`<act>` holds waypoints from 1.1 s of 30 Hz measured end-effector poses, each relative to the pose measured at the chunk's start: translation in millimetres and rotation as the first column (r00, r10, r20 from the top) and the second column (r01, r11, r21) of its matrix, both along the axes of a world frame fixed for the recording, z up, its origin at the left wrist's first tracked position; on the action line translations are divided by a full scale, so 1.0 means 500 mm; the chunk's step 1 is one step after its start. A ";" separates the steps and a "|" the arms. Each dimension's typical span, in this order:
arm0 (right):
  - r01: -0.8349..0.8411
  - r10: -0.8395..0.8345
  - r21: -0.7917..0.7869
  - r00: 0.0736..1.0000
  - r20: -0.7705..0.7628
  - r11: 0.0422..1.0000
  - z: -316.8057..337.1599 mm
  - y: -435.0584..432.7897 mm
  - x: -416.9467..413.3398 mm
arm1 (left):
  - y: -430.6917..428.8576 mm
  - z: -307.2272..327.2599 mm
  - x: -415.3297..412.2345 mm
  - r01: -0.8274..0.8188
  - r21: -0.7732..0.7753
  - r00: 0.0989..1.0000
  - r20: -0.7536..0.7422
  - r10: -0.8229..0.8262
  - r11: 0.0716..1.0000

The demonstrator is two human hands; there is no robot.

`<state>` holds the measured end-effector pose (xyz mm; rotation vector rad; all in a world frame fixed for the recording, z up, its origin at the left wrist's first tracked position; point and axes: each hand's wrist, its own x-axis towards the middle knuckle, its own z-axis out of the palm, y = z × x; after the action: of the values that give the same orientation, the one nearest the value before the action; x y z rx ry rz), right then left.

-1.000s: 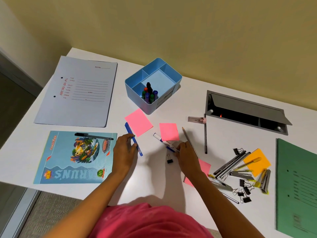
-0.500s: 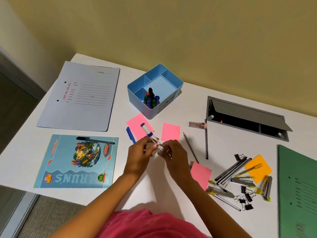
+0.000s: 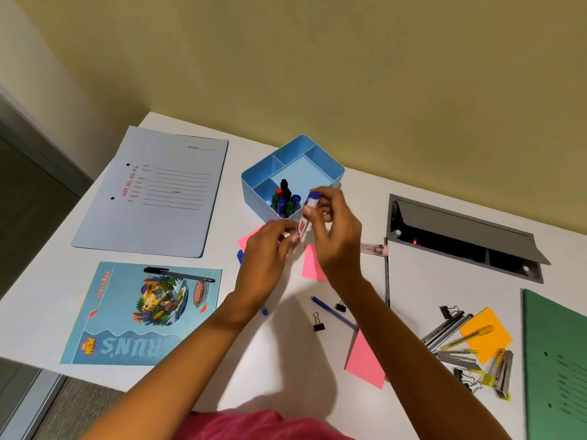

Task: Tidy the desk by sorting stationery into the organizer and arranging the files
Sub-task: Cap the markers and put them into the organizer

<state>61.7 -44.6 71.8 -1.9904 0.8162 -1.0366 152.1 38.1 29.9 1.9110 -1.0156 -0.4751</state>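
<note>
Both hands hold one white marker with a blue cap (image 3: pixel 307 214), tilted, cap end up. My right hand (image 3: pixel 333 230) grips its upper part. My left hand (image 3: pixel 270 246) pinches its lower end. The marker hovers just in front of the light blue organizer (image 3: pixel 254 193), whose front compartment holds several markers (image 3: pixel 285 200). Pink sticky notes (image 3: pixel 313 263) lie under the hands. A blue pen (image 3: pixel 333 312) and two black binder clips (image 3: pixel 318 323) rest on the desk below my right wrist. A grey-blue file (image 3: pixel 152 192) and a green file (image 3: pixel 556 360) lie at the left and right.
A colourful notebook (image 3: pixel 143 315) with a black pen (image 3: pixel 179 274) on it lies front left. A pile of pens, clips and an orange note (image 3: pixel 482 335) sits at right. An open cable hatch (image 3: pixel 460 236) and a pink tube (image 3: pixel 374 249) are behind.
Both hands have lifted the marker off the desk and carried it up towards the organizer. The blue pen and a clip now lie uncovered on the desk.
</note>
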 end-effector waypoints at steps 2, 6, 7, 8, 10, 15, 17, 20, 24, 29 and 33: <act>0.094 -0.098 0.046 0.991 0.091 0.994 0.024 -0.021 0.014 | -0.024 0.005 0.032 -0.097 -0.056 0.993 -0.078 0.093 0.994; 0.235 -0.247 0.084 0.947 0.203 0.968 0.058 -0.059 0.042 | -0.068 0.004 0.095 -0.234 -0.084 0.948 -0.242 0.208 0.969; 0.249 -0.262 0.089 0.941 0.212 0.964 0.062 -0.067 0.048 | -0.076 0.002 0.107 -0.233 -0.072 0.939 -0.275 0.205 0.970; 0.255 -0.268 0.088 0.939 0.216 0.963 0.065 -0.075 0.054 | -0.085 0.000 0.118 -0.221 -0.060 0.936 -0.294 0.194 0.973; 0.255 -0.265 0.074 0.942 0.206 0.964 0.064 -0.085 0.065 | -0.099 -0.005 0.134 -0.173 -0.027 0.939 -0.306 0.156 0.985; 0.228 -0.236 0.070 0.962 0.139 0.971 0.039 -0.103 0.078 | -0.120 -0.013 0.138 -0.047 0.051 0.966 -0.251 0.058 0.998; 0.199 -0.206 0.074 0.973 0.104 0.977 0.026 -0.108 0.079 | -0.121 -0.014 0.133 -0.026 0.044 0.970 -0.240 0.035 0.999; 0.141 -0.146 0.091 0.988 0.050 0.986 0.010 -0.112 0.078 | -0.120 -0.015 0.129 -0.017 0.047 0.970 -0.241 0.028 0.999; 0.068 -0.068 0.117 0.998 0.003 0.991 0.000 -0.118 0.084 | -0.119 -0.016 0.132 -0.037 0.059 0.970 -0.237 0.050 0.998; -0.007 0.016 0.153 0.998 -0.063 0.988 0.001 -0.126 0.093 | -0.114 -0.018 0.138 -0.034 0.036 0.969 -0.244 0.042 0.999; -0.076 0.088 0.064 0.975 -0.202 0.995 -0.018 -0.129 0.100 | -0.114 -0.019 0.144 -0.026 0.029 0.969 -0.246 0.032 0.999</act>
<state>111.5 -109.1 62.9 -2.0883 0.8534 -0.7617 224.0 -19.0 20.5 1.8325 -0.8213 -0.6927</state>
